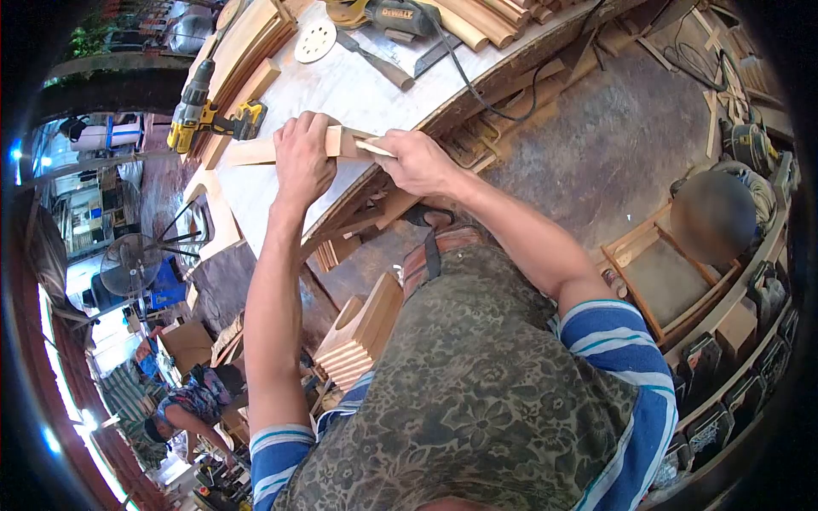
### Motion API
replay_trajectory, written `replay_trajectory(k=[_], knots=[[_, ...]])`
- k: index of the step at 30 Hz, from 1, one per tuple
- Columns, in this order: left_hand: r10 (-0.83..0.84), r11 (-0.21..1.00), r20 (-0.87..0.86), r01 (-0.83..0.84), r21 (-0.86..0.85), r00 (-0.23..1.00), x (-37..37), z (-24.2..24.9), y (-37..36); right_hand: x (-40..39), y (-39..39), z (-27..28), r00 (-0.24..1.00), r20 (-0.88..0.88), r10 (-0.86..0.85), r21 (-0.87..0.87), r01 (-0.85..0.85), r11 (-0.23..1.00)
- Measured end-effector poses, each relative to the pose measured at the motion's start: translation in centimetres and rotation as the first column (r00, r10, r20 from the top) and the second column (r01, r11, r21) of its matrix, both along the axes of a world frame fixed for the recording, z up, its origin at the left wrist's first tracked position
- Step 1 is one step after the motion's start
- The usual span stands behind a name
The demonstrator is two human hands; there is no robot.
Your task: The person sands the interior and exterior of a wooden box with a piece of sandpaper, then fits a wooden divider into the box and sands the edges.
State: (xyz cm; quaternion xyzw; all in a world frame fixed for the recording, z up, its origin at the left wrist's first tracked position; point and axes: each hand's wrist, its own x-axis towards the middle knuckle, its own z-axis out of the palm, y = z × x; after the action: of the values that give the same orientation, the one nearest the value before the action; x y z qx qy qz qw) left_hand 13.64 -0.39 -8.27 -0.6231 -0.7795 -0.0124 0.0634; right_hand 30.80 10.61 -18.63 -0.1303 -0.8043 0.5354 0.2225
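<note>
Over the near edge of the pale workbench (319,92) I hold a light wooden piece (254,152). My left hand (304,157) is wrapped over its middle, knuckles up. My right hand (415,162) is closed at its other end, pinching a thin pale strip (375,148) that lies against the piece. Left of my left hand, a yellow and black cordless drill (209,115) lies on the bench beside long wooden strips (236,64). A flat tool with a wooden handle (385,67) and a round perforated disc (316,41) lie further back.
A DeWalt power tool (400,17) with a trailing cord sits at the bench's back. Stacked wooden parts (362,332) stand below, near my body. A fan (130,264) and a person (192,404) are at left; another person (714,217) is at right beside a wooden frame (665,264).
</note>
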Motion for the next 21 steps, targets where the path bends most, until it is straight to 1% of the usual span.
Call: replay_trajectory(k=[1,2,3,4,6,9,10,11,12,13,15,16,17,19,20,21], knots=[[0.007,1.0,-0.013,-0.007,-0.018,1.0,0.0,0.1,0.1,0.2,-0.2,-0.3,1.0,-0.001,0.0,0.004,0.0,1.0],[0.016,0.999,-0.027,-0.017,-0.031,1.0,0.0,0.2,0.2,0.5,-0.4,-1.1,0.999,-0.048,-0.004,-0.038,0.003,0.999],[0.021,1.0,-0.027,-0.022,-0.02,0.999,-0.1,0.2,0.4,0.6,-0.3,-1.3,0.996,-0.094,-0.008,-0.078,0.001,0.997],[0.008,1.0,-0.019,-0.008,-0.002,1.0,-0.1,0.2,0.4,0.4,0.0,-1.5,0.996,-0.092,-0.003,-0.07,-0.004,0.998],[-0.003,1.0,-0.002,0.003,0.003,1.0,-0.2,-0.1,0.1,0.1,-0.1,-1.8,0.978,-0.211,0.009,-0.092,-0.029,0.995],[-0.017,1.0,-0.03,0.017,0.018,0.999,-0.3,-0.1,0.3,-0.3,-0.3,-1.2,0.991,-0.132,-0.033,-0.157,0.012,0.987],[-0.01,1.0,-0.019,0.01,0.012,1.0,-0.2,0.0,0.3,-0.4,-0.2,-1.8,0.99,-0.135,-0.034,-0.152,0.013,0.988],[0.0,1.0,-0.009,0.0,0.008,1.0,-0.1,0.2,0.3,-0.3,-0.2,-2.8,0.987,-0.16,-0.003,-0.031,-0.002,1.0],[-0.001,1.0,-0.009,0.001,0.014,1.0,0.0,0.2,0.2,-0.1,-0.1,-2.3,0.983,-0.179,0.029,0.089,-0.013,0.996],[-0.02,0.999,-0.01,0.021,0.046,1.0,-0.2,0.2,0.5,-0.6,0.4,-1.9,0.983,-0.183,0.029,0.104,-0.01,0.994],[-0.027,0.998,0.011,0.027,0.052,1.0,0.3,-0.2,-0.2,-0.4,-0.7,-1.4,0.976,-0.213,-0.042,0.004,0.044,0.999],[-0.023,0.998,0.012,0.022,0.051,1.0,0.4,-0.1,-0.2,-0.5,-1.2,-2.1,0.985,-0.164,-0.053,-0.024,0.05,0.998],[-0.022,0.998,0.003,0.022,0.066,1.0,0.2,0.2,0.2,-0.4,-1.2,-2.0,0.985,-0.167,-0.05,-0.016,0.048,0.999],[-0.022,0.997,-0.003,0.022,0.076,1.0,-0.1,0.1,0.3,-0.1,-1.0,-1.0,0.999,-0.037,-0.026,0.079,0.028,0.996],[-0.024,0.998,0.006,0.024,0.064,1.0,-0.1,-0.1,0.2,-0.3,-1.0,-0.7,0.988,-0.145,-0.045,0.103,0.061,0.993],[-0.024,0.998,0.019,0.023,0.05,1.0,0.2,-0.3,-0.2,0.0,-1.5,-1.2,0.99,-0.132,-0.047,0.09,0.06,0.994]])
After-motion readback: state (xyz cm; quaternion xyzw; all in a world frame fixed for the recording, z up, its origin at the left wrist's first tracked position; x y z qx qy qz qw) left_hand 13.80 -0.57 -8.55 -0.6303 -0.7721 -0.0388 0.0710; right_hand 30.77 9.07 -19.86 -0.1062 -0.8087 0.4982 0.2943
